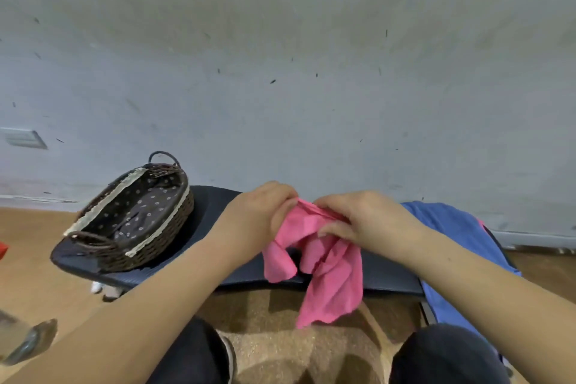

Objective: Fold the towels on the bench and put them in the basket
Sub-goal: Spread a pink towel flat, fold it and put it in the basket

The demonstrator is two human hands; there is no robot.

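Note:
A pink towel (pixel 330 274) hangs bunched above the dark bench (pixel 212 221), its lower corner drooping past the bench's front edge. My left hand (pixel 258 215) pinches its top edge at the left, and my right hand (pixel 361 221) grips the top edge just to the right, the two hands close together. A dark wicker basket (pixel 174 227) with a brown flowered lining stands on the bench's left end, nothing visible inside. A blue towel (pixel 452 227) lies draped over the bench's right end.
A grey wall rises right behind the bench. Wooden floor surrounds it, with my dark-trousered knees (pixel 442 355) at the bottom. A small red thing (pixel 3 251) shows at the left edge, and a blurred glassy object (pixel 21 340) at the lower left.

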